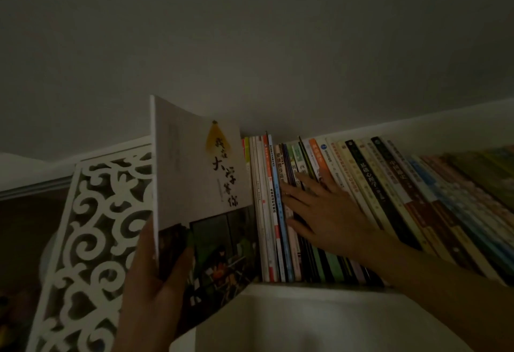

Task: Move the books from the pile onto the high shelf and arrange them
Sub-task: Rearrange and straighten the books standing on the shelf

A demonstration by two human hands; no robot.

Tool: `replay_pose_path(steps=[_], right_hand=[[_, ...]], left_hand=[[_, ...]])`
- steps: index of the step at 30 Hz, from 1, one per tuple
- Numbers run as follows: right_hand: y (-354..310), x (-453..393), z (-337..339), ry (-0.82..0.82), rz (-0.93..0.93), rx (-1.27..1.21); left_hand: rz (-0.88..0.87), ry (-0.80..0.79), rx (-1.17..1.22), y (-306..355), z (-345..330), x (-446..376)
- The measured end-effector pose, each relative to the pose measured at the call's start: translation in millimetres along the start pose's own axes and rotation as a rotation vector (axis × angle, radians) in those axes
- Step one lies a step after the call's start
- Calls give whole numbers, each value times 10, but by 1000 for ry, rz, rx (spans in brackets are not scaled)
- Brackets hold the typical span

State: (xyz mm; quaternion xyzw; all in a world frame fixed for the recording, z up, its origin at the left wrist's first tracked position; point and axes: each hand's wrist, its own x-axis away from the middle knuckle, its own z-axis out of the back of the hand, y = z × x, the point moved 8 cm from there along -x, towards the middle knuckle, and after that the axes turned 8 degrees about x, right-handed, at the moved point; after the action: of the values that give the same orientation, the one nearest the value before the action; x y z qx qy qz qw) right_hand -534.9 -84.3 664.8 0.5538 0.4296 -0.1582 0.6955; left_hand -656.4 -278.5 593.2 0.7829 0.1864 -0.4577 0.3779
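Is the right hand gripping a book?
No, the right hand lies with straight fingers against the shelved books' spines; only the left hand holds the white book.

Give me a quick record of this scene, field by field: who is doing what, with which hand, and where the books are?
Actor: a person, two bare hands
Left hand: grips the white book near its lower spine, thumb on the cover
White book: upright, at the left end of the row, beside the carved white panel
Right hand: fingers straight, pressing flat against the spines of the shelved books
Shelved books: standing in a row, leaning rightward
Shelf: white, high, near the ceiling
Lighting: dim
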Motion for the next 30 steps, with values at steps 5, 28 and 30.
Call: replay_pose_path(steps=[5, 28, 30], right_hand=[[42, -37, 33, 49, 0, -61], [-756, -696, -43, 237, 145, -67], [-763, -686, -90, 268, 140, -86]], left_hand=[[-23, 56, 16, 155, 196, -153], [82, 35, -168, -194, 516, -179], [78, 47, -150, -179, 509, -168]])
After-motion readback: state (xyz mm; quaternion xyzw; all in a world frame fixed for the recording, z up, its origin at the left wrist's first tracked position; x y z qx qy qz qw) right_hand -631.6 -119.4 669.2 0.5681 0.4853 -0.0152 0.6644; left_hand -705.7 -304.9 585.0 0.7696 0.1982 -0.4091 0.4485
